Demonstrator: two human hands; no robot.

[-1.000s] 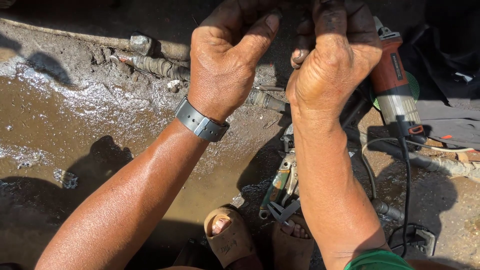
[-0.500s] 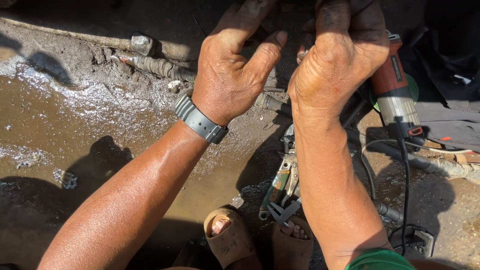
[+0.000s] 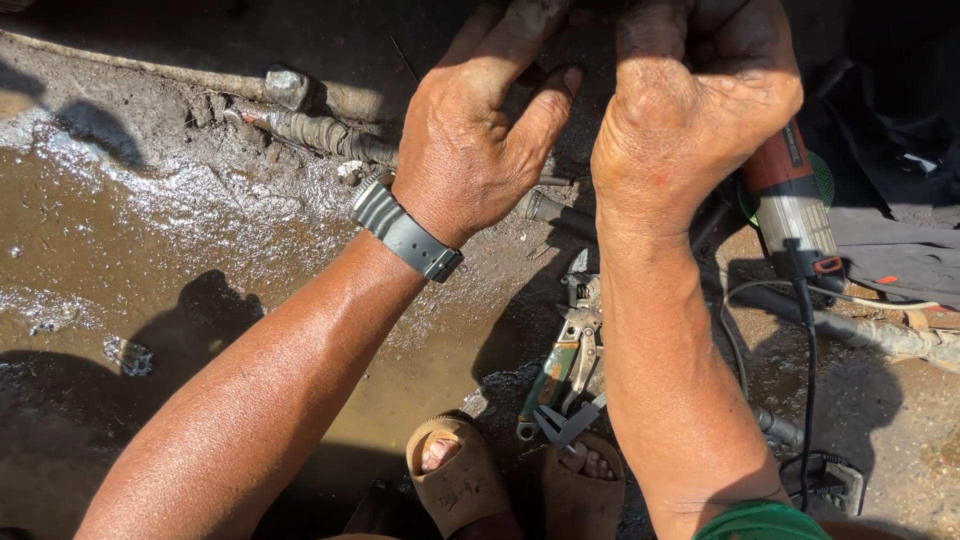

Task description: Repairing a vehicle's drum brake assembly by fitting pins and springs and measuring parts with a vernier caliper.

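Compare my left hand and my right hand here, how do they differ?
The left hand is open, fingers stretched upward and thumb spread; the right hand is curled shut into a fist. The left wrist wears a grey band watch; the right wrist is bare. Both are grimy and raised over wet muddy ground.

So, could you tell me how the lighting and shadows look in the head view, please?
Head view: hard sunlight on both forearms; glare off the muddy puddle; deep shadow along the top edge hides the fingertips of the left hand and right hand; the pliers lie in shade; focus sharp.
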